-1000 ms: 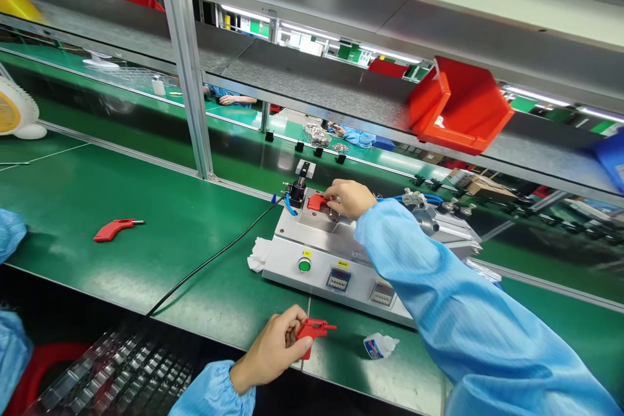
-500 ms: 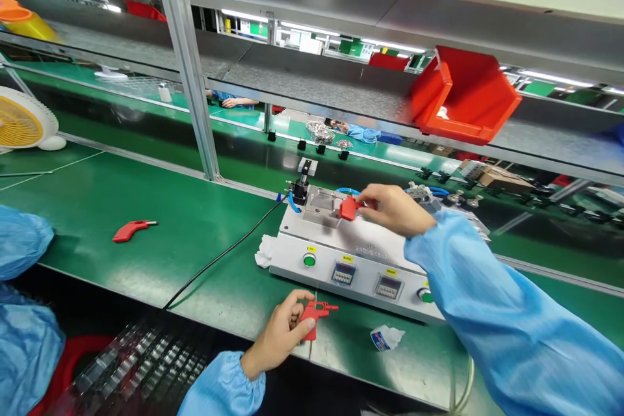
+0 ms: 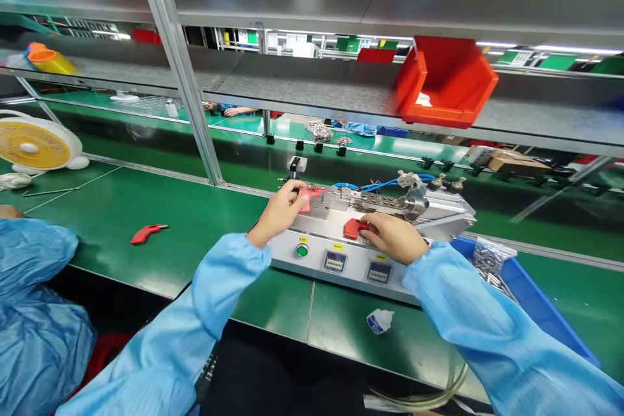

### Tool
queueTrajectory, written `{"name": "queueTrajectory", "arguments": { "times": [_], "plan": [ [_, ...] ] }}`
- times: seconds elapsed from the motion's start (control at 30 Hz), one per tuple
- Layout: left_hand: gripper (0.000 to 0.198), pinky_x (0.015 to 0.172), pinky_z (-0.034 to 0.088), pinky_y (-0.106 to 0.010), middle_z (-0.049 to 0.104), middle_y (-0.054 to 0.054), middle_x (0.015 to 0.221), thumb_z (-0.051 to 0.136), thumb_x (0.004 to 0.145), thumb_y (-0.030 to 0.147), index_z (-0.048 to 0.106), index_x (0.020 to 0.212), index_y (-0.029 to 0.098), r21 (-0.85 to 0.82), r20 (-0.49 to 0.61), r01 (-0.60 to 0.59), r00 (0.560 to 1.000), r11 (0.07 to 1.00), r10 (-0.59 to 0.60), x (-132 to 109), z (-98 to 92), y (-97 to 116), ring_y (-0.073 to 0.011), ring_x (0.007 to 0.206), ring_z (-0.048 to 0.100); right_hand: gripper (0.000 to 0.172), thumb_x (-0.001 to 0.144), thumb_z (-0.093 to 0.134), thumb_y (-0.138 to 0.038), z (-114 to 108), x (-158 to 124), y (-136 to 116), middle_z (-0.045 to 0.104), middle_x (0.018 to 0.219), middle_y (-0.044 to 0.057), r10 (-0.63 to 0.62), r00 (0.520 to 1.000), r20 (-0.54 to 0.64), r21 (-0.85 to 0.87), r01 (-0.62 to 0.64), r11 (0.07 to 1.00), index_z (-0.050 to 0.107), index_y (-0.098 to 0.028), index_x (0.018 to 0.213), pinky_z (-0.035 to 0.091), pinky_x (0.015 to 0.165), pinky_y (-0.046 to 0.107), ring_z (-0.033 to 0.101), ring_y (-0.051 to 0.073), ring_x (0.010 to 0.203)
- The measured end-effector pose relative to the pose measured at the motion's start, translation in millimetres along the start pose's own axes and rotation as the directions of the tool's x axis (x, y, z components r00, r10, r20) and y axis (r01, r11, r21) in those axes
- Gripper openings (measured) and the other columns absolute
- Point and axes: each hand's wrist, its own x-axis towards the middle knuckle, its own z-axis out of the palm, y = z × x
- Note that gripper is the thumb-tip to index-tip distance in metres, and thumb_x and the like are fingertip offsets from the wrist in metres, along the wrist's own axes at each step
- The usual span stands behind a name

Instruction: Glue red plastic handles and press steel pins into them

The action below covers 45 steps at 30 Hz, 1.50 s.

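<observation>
My left hand [image 3: 281, 209] is closed on a red gun-shaped plastic part [image 3: 306, 199], at the left end of the bench machine [image 3: 312, 224]. Whether that part touches the metal fixture I cannot tell. Over the machine's front top, my right hand [image 3: 392, 234] pinches another red plastic part [image 3: 351, 228]; its far end is hidden by my fingers. The machine has a green button [image 3: 302, 251], two small counters and a metal cylinder mechanism [image 3: 414, 204] on its right. A third red part with a metal tip [image 3: 146, 234] lies on the green table to the left.
A small white glue bottle [image 3: 379, 322] lies before the machine. To the right is a blue bin [image 3: 541, 305] with bagged metal pieces [image 3: 490, 260]. An orange bin [image 3: 446, 88] sits on the shelf above. A fan [image 3: 36, 143] and a co-worker's blue sleeve [image 3: 36, 253] are at left.
My left hand has carried its red part from the table's front edge up to the machine's left end. My right hand has drawn its red part back from the fixture toward the front.
</observation>
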Motion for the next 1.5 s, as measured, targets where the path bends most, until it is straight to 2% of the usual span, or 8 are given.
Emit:
{"name": "queueTrajectory", "arguments": {
  "times": [0.17,0.53,0.83,1.0,1.07,1.17,1.33,1.5],
  "plan": [
    [0.018,0.069,0.045,-0.027,0.064,0.004,0.066,0.056,0.101,0.021,0.062,0.117,0.019,0.355,0.070,0.030,0.996,0.934,-0.059,50.6,4.3,17.4,-0.0184,0.066,0.063,0.023,0.104,0.053,-0.027,0.4,-9.9,-5.7,0.075,0.108,0.010,0.014,1.000,-0.019,-0.039,-0.015,0.999,0.068,-0.021,0.120,0.050,0.076,0.030,0.070,0.024,0.099],
    [0.022,0.090,0.053,-0.039,0.075,-0.017,0.105,0.056,0.105,0.033,0.069,0.107,0.016,0.693,0.088,-0.030,0.995,0.720,-0.044,55.0,18.7,32.8,-0.0351,0.106,0.073,0.024,0.101,0.052,-0.028,-1.8,-35.9,1.7,0.076,0.099,0.009,0.021,0.994,-0.108,0.097,-0.010,0.995,0.071,-0.023,0.116,0.052,0.072,0.032,0.071,0.023,0.090],
    [0.020,0.097,0.050,-0.038,0.072,-0.011,0.113,0.052,0.105,0.026,0.070,0.101,0.018,0.652,0.196,-0.269,0.963,0.709,0.185,22.8,-0.6,8.7,-0.0260,0.106,0.065,0.029,0.105,0.045,-0.035,3.7,-82.4,12.1,0.075,0.095,0.010,0.107,0.954,-0.280,0.227,-0.043,0.973,0.072,-0.025,0.106,0.057,0.077,0.036,0.073,0.025,0.088],
    [0.031,0.076,0.051,-0.032,0.069,-0.006,0.081,0.044,0.105,0.034,0.068,0.091,0.020,0.516,0.090,-0.373,0.919,0.771,0.385,-45.6,0.1,-28.7,-0.0210,0.076,0.062,0.028,0.104,0.047,-0.038,40.6,-128.8,10.8,0.073,0.096,0.011,0.381,0.821,-0.424,0.403,-0.206,0.892,0.070,-0.026,0.111,0.059,0.076,0.039,0.071,0.026,0.084],
    [0.031,0.071,0.051,-0.029,0.072,-0.005,0.081,0.044,0.104,0.037,0.070,0.102,0.021,0.456,0.156,-0.395,0.918,0.797,0.366,-74.7,9.0,-43.6,-0.0193,0.070,0.065,0.029,0.104,0.046,-0.038,60.6,-142.4,4.6,0.072,0.094,0.010,0.489,0.767,-0.416,0.480,-0.272,0.834,0.070,-0.025,0.113,0.059,0.073,0.038,0.070,0.026,0.082],
    [0.033,0.067,0.051,-0.028,0.078,-0.005,0.089,0.044,0.102,0.041,0.067,0.118,0.023,0.453,0.258,-0.370,0.925,0.811,0.278,-98.4,17.1,-55.9,-0.0211,0.071,0.072,0.028,0.102,0.048,-0.037,81.3,-152.3,-2.6,0.070,0.089,0.009,0.566,0.756,-0.328,0.554,-0.331,0.764,0.070,-0.023,0.115,0.058,0.073,0.037,0.067,0.024,0.079],
    [0.028,0.050,0.038,-0.025,0.075,0.002,0.076,0.042,0.099,0.048,0.060,0.112,0.031,0.559,0.337,-0.239,0.940,0.794,0.045,-88.3,13.5,-48.1,-0.0242,0.058,0.070,0.022,0.098,0.057,-0.035,86.7,-156.2,4.2,0.065,0.080,0.003,0.620,0.767,-0.169,0.670,-0.372,0.642,0.069,-0.021,0.110,0.054,0.071,0.031,0.062,0.019,0.073],
    [0.019,0.047,0.035,-0.024,0.067,0.007,0.066,0.048,0.095,0.050,0.055,0.098,0.033,0.592,0.269,-0.095,0.959,0.800,-0.086,-80.9,15.3,-38.0,-0.0199,0.047,0.061,0.016,0.091,0.066,-0.038,91.2,-154.5,3.7,0.062,0.074,0.000,0.717,0.688,-0.107,0.770,-0.399,0.498,0.064,-0.023,0.096,0.052,0.066,0.028,0.058,0.017,0.067]
  ]
}}
